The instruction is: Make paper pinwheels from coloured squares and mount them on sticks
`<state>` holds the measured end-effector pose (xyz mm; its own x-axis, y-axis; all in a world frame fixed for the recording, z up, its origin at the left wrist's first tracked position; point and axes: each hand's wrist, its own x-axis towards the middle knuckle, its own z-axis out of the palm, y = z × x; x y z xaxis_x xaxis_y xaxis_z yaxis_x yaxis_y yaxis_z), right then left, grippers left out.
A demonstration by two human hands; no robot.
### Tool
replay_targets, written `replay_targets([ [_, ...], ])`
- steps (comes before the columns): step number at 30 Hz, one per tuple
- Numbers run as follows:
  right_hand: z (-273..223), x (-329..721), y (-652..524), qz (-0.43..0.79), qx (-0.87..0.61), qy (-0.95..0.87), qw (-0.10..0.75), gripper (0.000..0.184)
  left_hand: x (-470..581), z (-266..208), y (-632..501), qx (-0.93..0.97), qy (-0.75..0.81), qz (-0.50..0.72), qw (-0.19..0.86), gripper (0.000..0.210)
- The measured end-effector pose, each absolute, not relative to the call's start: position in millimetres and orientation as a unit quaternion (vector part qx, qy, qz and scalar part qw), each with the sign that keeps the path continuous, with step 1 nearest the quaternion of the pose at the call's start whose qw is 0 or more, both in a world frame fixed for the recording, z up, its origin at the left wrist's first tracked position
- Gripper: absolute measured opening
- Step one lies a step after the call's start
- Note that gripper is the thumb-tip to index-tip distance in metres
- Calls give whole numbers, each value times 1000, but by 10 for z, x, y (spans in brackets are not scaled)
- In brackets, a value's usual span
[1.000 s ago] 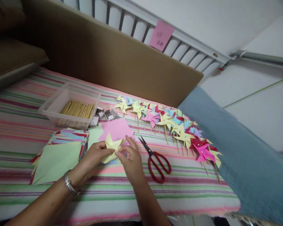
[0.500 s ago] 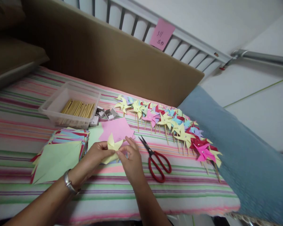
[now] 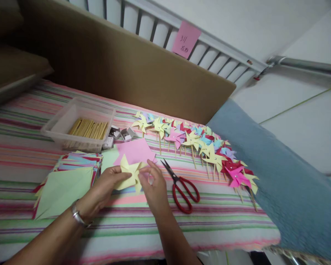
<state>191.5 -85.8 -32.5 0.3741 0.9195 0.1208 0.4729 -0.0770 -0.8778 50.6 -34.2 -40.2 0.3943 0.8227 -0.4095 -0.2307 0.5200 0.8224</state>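
Observation:
A pale yellow paper pinwheel (image 3: 132, 176), its blades folded toward the middle, is held above the striped cloth. My left hand (image 3: 110, 182) pinches its left side, thumb on top near the centre. On the opposite side, the fingers of my right hand (image 3: 153, 182) are closed at the edge of a blade; the fingertips partly cover the paper. No stick shows on this pinwheel. Below and behind it lie pink paper (image 3: 135, 150) and light green paper (image 3: 108, 159). Red-handled scissors (image 3: 179, 184) rest just right of my right hand, blades pointing away from me.
A stack of coloured paper squares (image 3: 63, 191) lies at left. Behind it stands a clear plastic box (image 3: 51, 129) holding wooden sticks (image 3: 88, 129), beside small open boxes (image 3: 127, 134). Finished pinwheels on sticks (image 3: 213, 158) spread along the right. A brown board (image 3: 143, 73) backs the cloth.
The yellow pinwheel has turned flatter toward me, and more of its folded blades show. My right fingers have moved slightly from its centre to its right side. The view has shifted a little.

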Motion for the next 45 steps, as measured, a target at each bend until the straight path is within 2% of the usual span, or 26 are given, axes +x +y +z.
replay_targets([
  [5,-288,1940,-894,266,-681,-445,517,12,462,-404,-300,276,428,399,763,11],
  [11,-333,1698,-951,431,-632,-445,466,16,472,-445,-291,224,410,437,768,16],
  [13,-356,1663,-941,449,-623,-445,461,18,482,-441,-298,213,410,450,764,17],
  [21,-462,1585,-894,492,-573,-390,527,19,547,-398,-392,206,372,457,781,18],
  [29,-509,1535,-884,482,-577,-356,555,20,585,-315,-444,186,319,430,824,18],
  [38,-482,1526,-874,473,-578,-339,572,17,600,-304,-477,169,324,434,824,22],
  [45,-465,1533,-877,455,-590,-345,570,18,605,-306,-479,180,328,433,820,18],
])
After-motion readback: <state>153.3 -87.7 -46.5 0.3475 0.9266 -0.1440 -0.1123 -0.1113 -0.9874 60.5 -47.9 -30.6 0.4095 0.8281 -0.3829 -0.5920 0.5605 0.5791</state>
